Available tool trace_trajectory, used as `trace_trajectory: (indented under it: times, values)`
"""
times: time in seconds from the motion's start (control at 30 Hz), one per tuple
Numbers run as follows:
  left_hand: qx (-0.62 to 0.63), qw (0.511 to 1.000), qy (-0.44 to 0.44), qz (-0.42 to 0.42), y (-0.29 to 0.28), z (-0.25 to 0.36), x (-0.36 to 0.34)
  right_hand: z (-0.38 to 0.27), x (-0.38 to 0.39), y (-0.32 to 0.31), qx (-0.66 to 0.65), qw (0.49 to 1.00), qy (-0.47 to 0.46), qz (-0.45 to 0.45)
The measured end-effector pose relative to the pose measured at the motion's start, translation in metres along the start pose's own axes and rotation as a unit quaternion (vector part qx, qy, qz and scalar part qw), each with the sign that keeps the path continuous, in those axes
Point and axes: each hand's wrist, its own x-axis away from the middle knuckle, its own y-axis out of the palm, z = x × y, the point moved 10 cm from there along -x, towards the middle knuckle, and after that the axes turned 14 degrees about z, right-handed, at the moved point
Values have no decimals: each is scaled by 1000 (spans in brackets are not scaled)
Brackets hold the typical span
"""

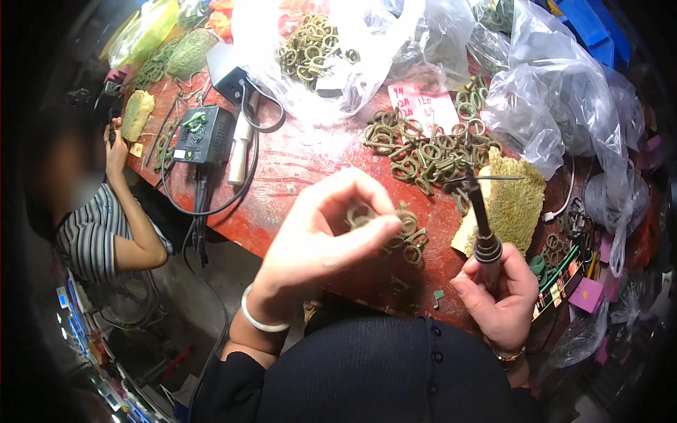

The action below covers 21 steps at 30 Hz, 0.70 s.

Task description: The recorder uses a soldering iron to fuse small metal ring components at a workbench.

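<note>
The fingers of my left hand point(331, 229) are curled into a pinch over the front part of the red table. A small greenish ring point(361, 216), slightly blurred, shows between thumb and fingers and seems held there. Just beyond the thumb lies a little group of similar rings point(415, 247). My right hand point(502, 299) grips the handle of a soldering-iron-like pen point(481, 218), its dark shaft pointing up and away from me. Behind the shaft rests a yellowish sponge-like block point(518, 201). A heap of dark green rings point(430, 151) spreads on the table past both hands.
A clear plastic bag point(261, 42) with more rings is at the back. A black control box point(204, 134) with cables stands left of a metal rod-shaped handle point(242, 144). Bulky plastic bags point(536, 99) crowd the right. Another person point(106, 204) sits at the left.
</note>
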Motion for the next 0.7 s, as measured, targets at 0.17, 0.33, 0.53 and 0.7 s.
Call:
trace_trajectory:
  times: [0.17,0.33,0.53,0.7]
  values:
    - [170,956,-224,-85,51,-43,25,-9,-2,-8,-60,997,12,56]
    - [151,949,-264,-88,58,-62,25,-12,-3,-11,-43,997,-2,67]
    - [170,942,-266,-115,66,-67,30,-13,-5,-12,-5,996,-34,83]
    - [173,938,-276,-117,68,-67,31,-13,-5,-11,5,997,-29,78]
